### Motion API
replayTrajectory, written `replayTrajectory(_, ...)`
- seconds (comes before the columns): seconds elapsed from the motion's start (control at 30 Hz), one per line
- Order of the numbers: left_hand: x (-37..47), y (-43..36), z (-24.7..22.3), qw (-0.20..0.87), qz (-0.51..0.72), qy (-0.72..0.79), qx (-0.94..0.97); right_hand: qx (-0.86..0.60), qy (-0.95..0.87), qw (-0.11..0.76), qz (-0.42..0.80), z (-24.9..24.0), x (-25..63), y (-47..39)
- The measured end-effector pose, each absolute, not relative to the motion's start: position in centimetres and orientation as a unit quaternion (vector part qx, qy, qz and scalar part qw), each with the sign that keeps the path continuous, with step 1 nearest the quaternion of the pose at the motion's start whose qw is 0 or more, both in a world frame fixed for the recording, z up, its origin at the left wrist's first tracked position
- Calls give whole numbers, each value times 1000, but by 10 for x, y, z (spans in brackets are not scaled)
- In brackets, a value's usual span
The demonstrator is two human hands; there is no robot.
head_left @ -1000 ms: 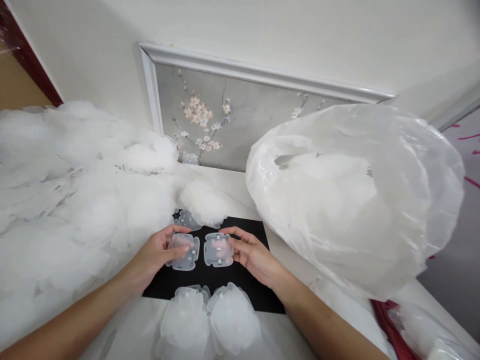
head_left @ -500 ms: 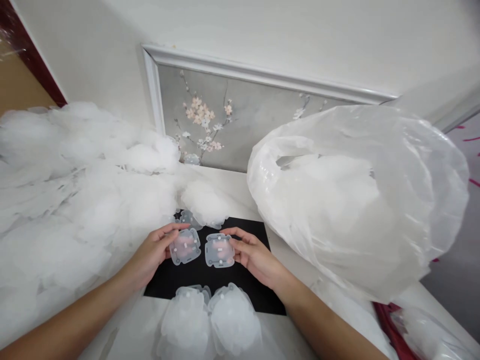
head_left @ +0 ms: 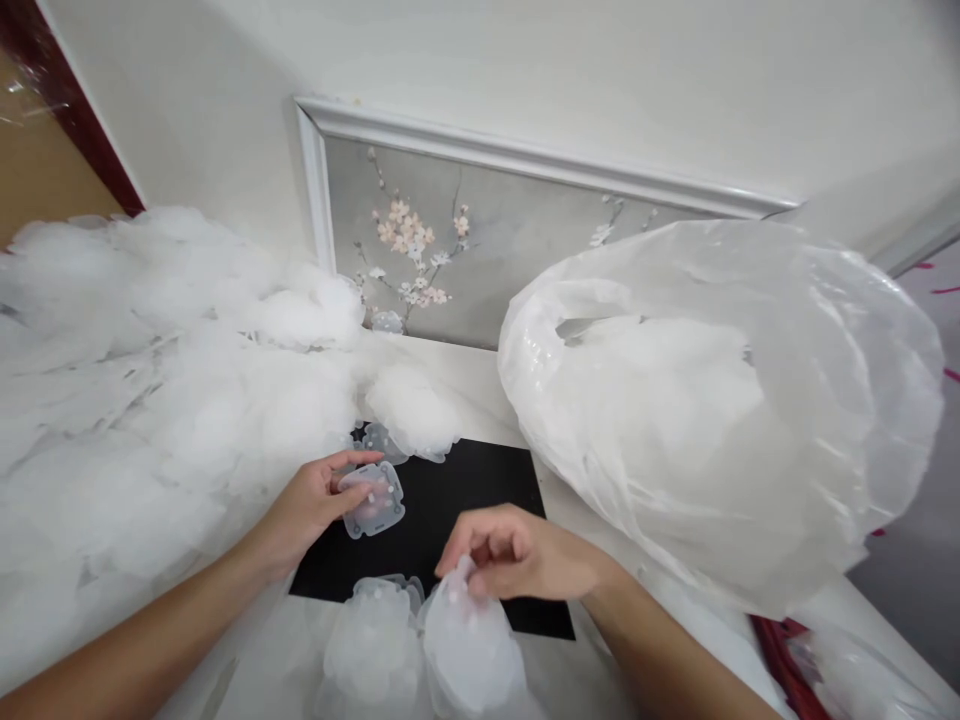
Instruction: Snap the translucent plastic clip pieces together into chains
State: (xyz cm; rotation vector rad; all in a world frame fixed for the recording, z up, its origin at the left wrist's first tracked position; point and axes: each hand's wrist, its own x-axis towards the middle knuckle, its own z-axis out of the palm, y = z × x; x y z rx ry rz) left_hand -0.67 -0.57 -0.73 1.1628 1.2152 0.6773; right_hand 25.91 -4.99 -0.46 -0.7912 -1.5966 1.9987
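I see two bare hands over a flat black rectangular mat [head_left: 439, 510] on a white tabletop [head_left: 484, 385]. The left hand [head_left: 311, 510], at the mat's left side, grips a thin, frosted translucent plastic plate, squarish with rounded, notched edges and small white dots [head_left: 386, 515]. Its thumb presses on the near face, and the fingers show pinkish through the plastic from behind. I see this plate tilted above the black surface.

The right hand [head_left: 529, 560] is bent over the mat's near edge, thumb and fingers pinching the upper end of a pale, cloudy plastic piece [head_left: 466, 635]. That piece overlaps the right one of two neighbouring stacks of similar frosted pieces, and I cannot tell whether it rests there. The left stack [head_left: 373, 640] stands just beside it.

At the mat's far left corner I find a few loose clear pieces [head_left: 384, 442], touching a small whitish mound of plastic pieces [head_left: 415, 405]. A big heap of the same frosted material [head_left: 187, 400] fills the left side. To the right, a large, crinkled translucent plastic bag [head_left: 592, 470] gapes toward me, whitish contents inside. Behind everything, I see a grey panel painted with pink and white blossom branches [head_left: 517, 250], edged by silvery-white moulding [head_left: 525, 155].
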Motion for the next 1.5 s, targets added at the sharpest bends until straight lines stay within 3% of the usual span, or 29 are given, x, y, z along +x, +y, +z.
replayTrajectory(0.07, -7, -6, -6, 612, 291, 522, 518, -288, -674, 193, 653, 4, 257, -53)
replayTrajectory(0.2, -9, -7, 2, 618, 277, 514, 526, -297, -736, 206, 573, 9, 250, -55)
replayTrajectory(0.33, -9, -23, 18, 663, 179, 416, 596, -419, -725, 288, 464, -7, 246, -46)
replayTrajectory(0.43, -5, -43, 27, 613, 58, 361, 701, -483, -730, 356, 327, -27, 244, -36)
replayTrajectory(0.53, -1, -51, 26, 529, 10, 353, 772, -500, -773, 321, 223, -44, 241, -29)
replayTrajectory(0.63, -1, -37, 11, 467, 49, 372, 801, -511, -798, 261, 183, -50, 238, -25)
replayTrajectory(0.77, -8, -3, -18, 263, 206, 457, 824, -473, -794, 326, 198, -43, 240, -27)
replayTrajectory(0.97, -9, 12, -32, 237, 194, 449, 840, -515, -625, 505, 298, -38, 242, -35)
replayTrajectory(1.17, -3, 5, -28, 160, 188, 455, 856, -509, -426, 519, 539, -41, 237, -30)
replayTrajectory(1.3, -3, 1, -16, 212, 250, 478, 814, -475, -376, 509, 611, -39, 240, -28)
replayTrajectory(1.5, -5, -5, -7, 455, 312, 538, 637, -439, -298, 518, 671, -38, 244, -28)
